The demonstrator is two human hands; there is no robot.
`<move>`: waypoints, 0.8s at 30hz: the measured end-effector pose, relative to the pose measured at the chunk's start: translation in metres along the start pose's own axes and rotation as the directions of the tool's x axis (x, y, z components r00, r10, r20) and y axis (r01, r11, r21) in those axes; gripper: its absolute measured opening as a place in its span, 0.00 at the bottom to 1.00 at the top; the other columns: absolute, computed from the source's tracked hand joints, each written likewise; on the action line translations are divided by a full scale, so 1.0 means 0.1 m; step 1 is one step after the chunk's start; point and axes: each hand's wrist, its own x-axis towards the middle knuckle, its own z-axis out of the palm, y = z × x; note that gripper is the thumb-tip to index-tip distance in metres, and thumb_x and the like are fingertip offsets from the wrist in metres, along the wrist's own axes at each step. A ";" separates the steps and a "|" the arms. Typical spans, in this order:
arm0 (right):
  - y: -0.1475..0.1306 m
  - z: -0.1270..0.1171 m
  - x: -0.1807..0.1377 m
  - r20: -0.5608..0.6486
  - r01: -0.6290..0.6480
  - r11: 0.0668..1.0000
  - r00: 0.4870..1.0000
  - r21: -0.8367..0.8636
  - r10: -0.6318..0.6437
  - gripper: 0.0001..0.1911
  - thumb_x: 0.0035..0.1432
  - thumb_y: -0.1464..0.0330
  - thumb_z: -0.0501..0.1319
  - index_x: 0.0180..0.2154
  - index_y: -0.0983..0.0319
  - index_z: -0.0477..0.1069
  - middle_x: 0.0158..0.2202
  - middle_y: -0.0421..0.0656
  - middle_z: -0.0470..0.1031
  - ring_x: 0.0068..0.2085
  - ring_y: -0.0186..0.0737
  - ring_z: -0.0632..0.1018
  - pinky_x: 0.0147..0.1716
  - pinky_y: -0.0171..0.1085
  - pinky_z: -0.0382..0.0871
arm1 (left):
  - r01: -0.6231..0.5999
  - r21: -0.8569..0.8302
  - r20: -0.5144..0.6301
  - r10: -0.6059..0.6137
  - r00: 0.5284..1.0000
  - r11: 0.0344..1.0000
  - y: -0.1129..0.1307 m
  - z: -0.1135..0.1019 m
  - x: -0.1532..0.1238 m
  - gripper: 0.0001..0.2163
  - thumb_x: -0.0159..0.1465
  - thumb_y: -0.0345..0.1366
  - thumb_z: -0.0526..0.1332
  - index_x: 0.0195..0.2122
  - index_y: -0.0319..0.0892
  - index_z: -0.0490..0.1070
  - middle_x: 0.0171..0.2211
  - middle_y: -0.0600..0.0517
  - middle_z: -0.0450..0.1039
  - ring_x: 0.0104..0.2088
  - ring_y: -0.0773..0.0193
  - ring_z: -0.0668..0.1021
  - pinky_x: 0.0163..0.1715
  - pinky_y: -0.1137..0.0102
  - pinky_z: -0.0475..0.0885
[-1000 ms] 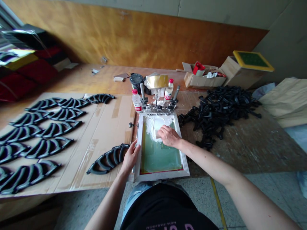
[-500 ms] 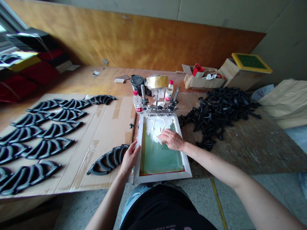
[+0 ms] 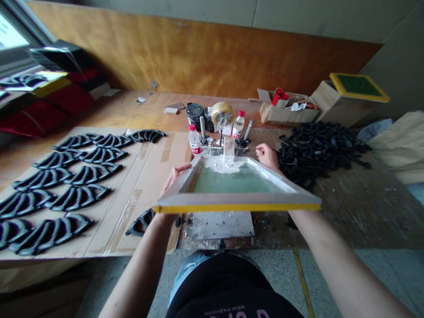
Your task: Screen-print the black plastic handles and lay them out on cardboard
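Observation:
A screen-printing frame [image 3: 238,201] is tilted up in front of me, its near edge raised and its far end at the metal clamp [image 3: 213,151]. White ink [image 3: 215,165] lies on the far part of its green mesh [image 3: 232,182]. A squeegee [image 3: 229,148] stands upright in the ink, free of my hands. My left hand [image 3: 174,176] is at the frame's left side, gripping it, with the thumb hidden. My right hand [image 3: 267,157] is just beyond the right side, fingers curled; whether anything is in them is hidden. Beneath the frame shows a metal plate [image 3: 221,225].
Rows of curved black ribbed parts [image 3: 77,192] lie on cardboard [image 3: 109,221] at left, one [image 3: 141,222] near my left forearm. A pile of black pieces [image 3: 324,145] is at right. Bottles [image 3: 238,126], tape [image 3: 221,112] and a black tub [image 3: 194,115] stand behind the clamp.
The frame's near edge has swung up from lying flat, uncovering the plate. My right hand has left the inked mesh and moved to the right; the squeegee now stands at the far end.

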 end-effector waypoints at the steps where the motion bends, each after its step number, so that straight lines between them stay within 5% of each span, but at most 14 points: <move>1: 0.09 0.05 -0.11 0.031 -0.033 0.999 0.999 0.005 0.033 0.14 0.63 0.68 0.56 0.48 0.63 0.74 0.35 0.45 0.78 0.37 0.44 0.77 0.42 0.41 0.69 | -0.045 -0.037 -0.007 0.044 0.999 0.998 0.06 0.06 0.08 0.26 0.60 0.58 0.59 0.50 0.43 0.73 0.44 0.49 0.78 0.40 0.61 0.79 0.37 0.69 0.76; 4: 0.19 0.33 -0.54 0.199 0.115 0.992 0.972 0.045 -0.121 0.14 0.58 0.67 0.63 0.47 0.62 0.75 0.39 0.46 0.78 0.43 0.44 0.76 0.46 0.41 0.69 | -0.055 -0.072 -0.029 0.053 0.998 0.996 0.14 0.21 0.27 0.27 0.59 0.57 0.60 0.49 0.41 0.72 0.41 0.47 0.77 0.42 0.58 0.79 0.34 0.69 0.76; 7: 0.09 0.58 -0.88 0.326 0.371 0.927 0.871 0.057 -0.368 0.17 0.55 0.69 0.67 0.48 0.59 0.74 0.45 0.46 0.77 0.49 0.44 0.73 0.52 0.43 0.66 | -0.043 -0.096 -0.110 0.032 0.993 0.995 -0.01 0.27 0.22 0.28 0.61 0.59 0.56 0.53 0.43 0.68 0.42 0.47 0.77 0.40 0.61 0.79 0.30 0.71 0.75; 10: -0.15 0.58 -1.05 0.330 0.442 0.897 0.846 0.008 -0.420 0.07 0.59 0.70 0.65 0.41 0.60 0.77 0.41 0.45 0.76 0.46 0.44 0.73 0.51 0.44 0.65 | 0.176 -0.017 -0.040 -0.177 0.983 0.984 -0.38 0.27 -0.11 0.30 0.60 0.60 0.57 0.54 0.43 0.68 0.42 0.45 0.78 0.37 0.61 0.80 0.29 0.71 0.73; 12: -0.39 0.53 -1.16 0.301 0.492 0.870 0.826 0.028 -0.477 0.05 0.61 0.69 0.63 0.39 0.61 0.77 0.38 0.45 0.75 0.45 0.44 0.72 0.49 0.43 0.65 | 0.388 0.044 0.059 -0.390 0.919 0.921 -0.63 0.29 -0.41 0.32 0.59 0.62 0.58 0.53 0.40 0.69 0.41 0.42 0.79 0.37 0.58 0.80 0.28 0.70 0.74; 14: -0.67 0.52 -1.34 0.281 0.599 0.798 0.755 0.070 -0.592 0.07 0.64 0.67 0.61 0.40 0.61 0.76 0.37 0.46 0.74 0.44 0.45 0.71 0.48 0.43 0.65 | 0.487 0.004 0.070 -0.486 0.871 0.874 -0.83 0.31 -0.66 0.33 0.58 0.64 0.57 0.51 0.39 0.70 0.40 0.41 0.79 0.36 0.57 0.81 0.28 0.68 0.74; 16: -0.97 0.60 -1.57 0.291 0.713 0.689 0.637 0.131 -0.714 0.09 0.66 0.67 0.58 0.40 0.62 0.76 0.36 0.47 0.73 0.43 0.46 0.70 0.47 0.43 0.64 | 0.460 -0.098 -0.063 -0.467 0.882 0.882 -0.96 0.25 -0.82 0.31 0.57 0.65 0.57 0.43 0.39 0.71 0.35 0.45 0.77 0.33 0.59 0.80 0.26 0.69 0.73; 19: -1.36 0.90 -1.85 0.308 0.767 0.587 0.510 0.259 -0.803 0.12 0.66 0.63 0.58 0.43 0.62 0.76 0.39 0.47 0.74 0.45 0.45 0.70 0.47 0.43 0.63 | 0.390 -0.101 -0.342 -0.400 0.850 0.915 -1.07 -0.16 -0.94 0.28 0.54 0.65 0.59 0.32 0.40 0.68 0.24 0.52 0.72 0.25 0.64 0.76 0.22 0.73 0.68; 24: -1.85 1.66 -1.93 0.454 0.689 0.652 0.494 0.317 -0.742 0.14 0.66 0.61 0.59 0.48 0.60 0.75 0.42 0.45 0.77 0.48 0.43 0.70 0.49 0.40 0.63 | 0.589 0.221 -0.627 -0.349 0.696 0.778 -1.27 -1.39 -1.10 0.31 0.60 0.65 0.40 0.30 0.41 0.67 0.28 0.47 0.76 0.24 0.65 0.76 0.25 0.70 0.71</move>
